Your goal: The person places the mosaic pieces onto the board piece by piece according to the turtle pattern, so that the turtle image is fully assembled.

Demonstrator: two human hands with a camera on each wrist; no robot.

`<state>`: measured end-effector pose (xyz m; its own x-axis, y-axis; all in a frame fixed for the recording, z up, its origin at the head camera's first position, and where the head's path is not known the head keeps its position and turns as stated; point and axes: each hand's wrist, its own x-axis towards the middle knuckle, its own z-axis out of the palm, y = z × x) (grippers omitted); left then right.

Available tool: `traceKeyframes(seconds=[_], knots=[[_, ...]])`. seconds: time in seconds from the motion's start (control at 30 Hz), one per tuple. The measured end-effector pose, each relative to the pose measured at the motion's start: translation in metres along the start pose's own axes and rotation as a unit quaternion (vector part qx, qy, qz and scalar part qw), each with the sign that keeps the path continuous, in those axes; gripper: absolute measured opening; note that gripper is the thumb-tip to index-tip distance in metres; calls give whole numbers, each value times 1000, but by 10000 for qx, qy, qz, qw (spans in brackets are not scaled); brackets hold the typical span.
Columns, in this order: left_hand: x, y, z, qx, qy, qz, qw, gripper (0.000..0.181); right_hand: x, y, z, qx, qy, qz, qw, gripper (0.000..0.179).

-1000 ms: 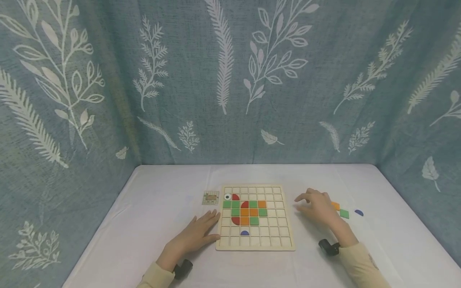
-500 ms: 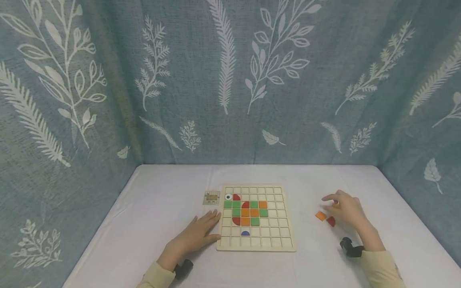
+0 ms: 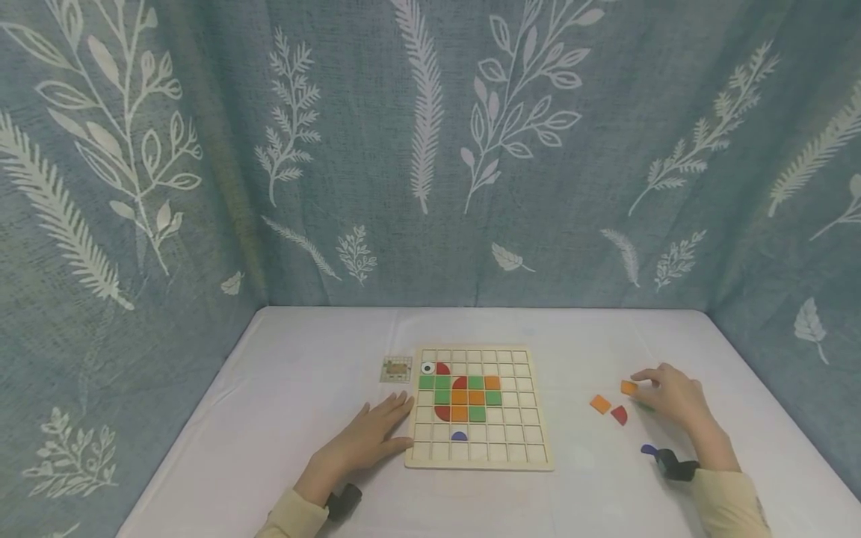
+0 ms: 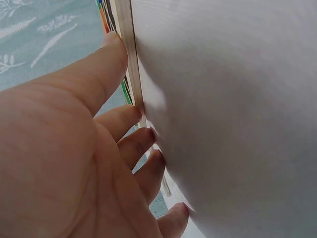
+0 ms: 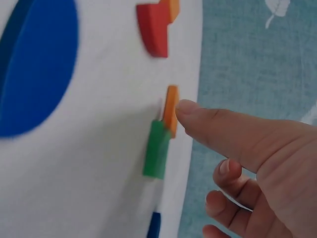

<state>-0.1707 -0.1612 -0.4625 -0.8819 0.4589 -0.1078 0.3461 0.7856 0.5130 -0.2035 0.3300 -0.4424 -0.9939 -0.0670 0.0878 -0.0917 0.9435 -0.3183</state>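
In the head view, my left hand lies with spread, fairly straight fingers against the left edge of a wooden grid board. The left wrist view shows the thumb and fingertips along the side of the board. My right hand is at an orange square tile right of the board, its index finger and thumb close around it. In the right wrist view, the thumb tip is right at that tile; the index finger is hidden, and I cannot tell whether they pinch it. A green tile lies beside it.
Another orange tile, a red quarter-round tile and a blue half-round tile lie near the right hand. Green, orange and red tiles, an eye tile and a blue half-round sit on the board. A picture card lies left of it.
My right hand has moved rightward away from the board to the loose tiles, uncovering an orange and a red tile. My left hand has stayed at the board's edge.
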Motion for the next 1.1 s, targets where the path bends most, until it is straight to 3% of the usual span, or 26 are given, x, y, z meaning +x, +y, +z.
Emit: traceKeyframes(seconds=[0.53,1.1], knots=[[-1,3,0,-21,16,23,10000,69,0,0,7,147,-38,106,9998,26],[-1,1,-1,-124,-13,31,9999,68,2,-53,11,166,2,-323,9993,21]])
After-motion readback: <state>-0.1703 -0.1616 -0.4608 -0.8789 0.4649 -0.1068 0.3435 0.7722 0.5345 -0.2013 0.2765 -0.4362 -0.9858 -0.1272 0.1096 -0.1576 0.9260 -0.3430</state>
